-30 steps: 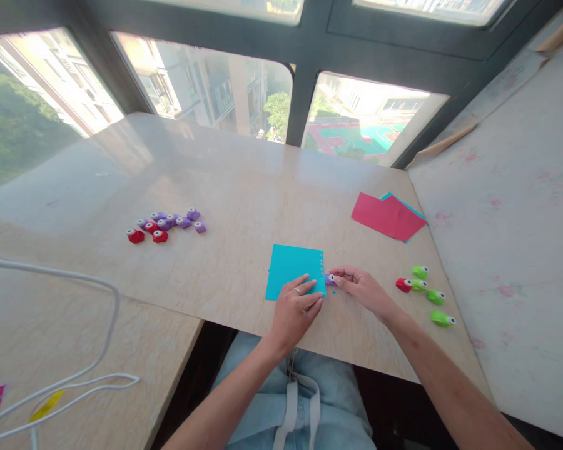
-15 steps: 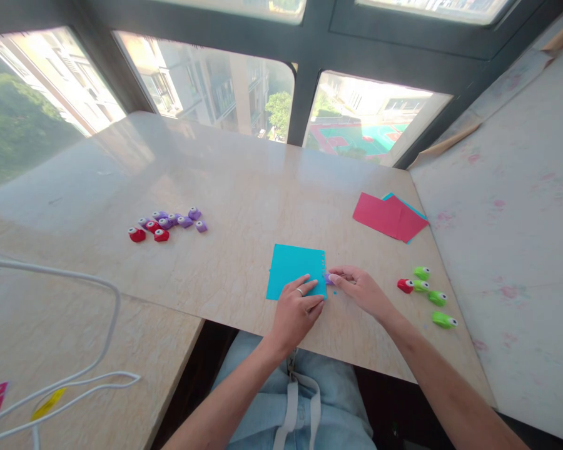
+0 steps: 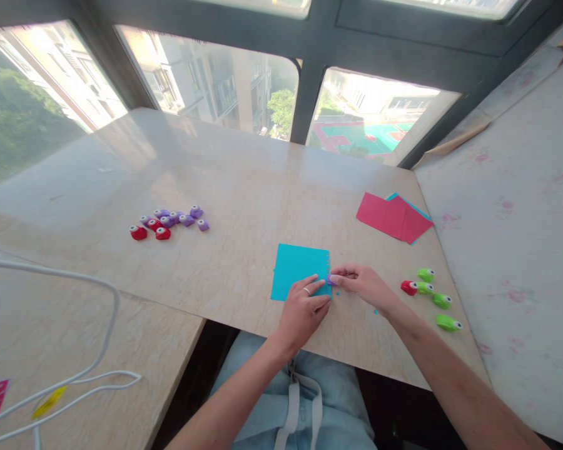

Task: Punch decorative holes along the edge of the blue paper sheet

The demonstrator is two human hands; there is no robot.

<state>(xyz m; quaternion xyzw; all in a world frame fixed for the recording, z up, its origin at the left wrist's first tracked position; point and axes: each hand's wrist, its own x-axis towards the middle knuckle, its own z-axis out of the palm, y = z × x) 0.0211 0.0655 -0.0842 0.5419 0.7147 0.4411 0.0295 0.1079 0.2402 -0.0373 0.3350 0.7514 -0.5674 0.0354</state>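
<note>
A square sheet of blue paper [image 3: 296, 265] lies near the front edge of the table, with a row of small punched holes down the upper part of its right edge. My left hand [image 3: 304, 306] rests on its lower right part, fingers spread and pressing it down, a ring on one finger. At that right edge my right hand [image 3: 363, 284] grips a small purple paper punch [image 3: 329, 279] between thumb and fingers. The fingers partly cover the punch, and its mouth meets the paper's edge. Tiny blue paper bits [image 3: 338, 294] lie beside it.
Red paper sheets [image 3: 382, 215] overlap blue ones at the back right. Green punches [image 3: 441, 301] and a red punch [image 3: 408, 287] sit right of my right hand. Purple punches [image 3: 186, 219] and red ones cluster at the left. A white cable [image 3: 107, 337] loops at lower left.
The view has shifted slightly. My right hand and the purple punch stay at the paper's right edge, and the punch appears closer onto it. A blue bit now shows near my right wrist.
</note>
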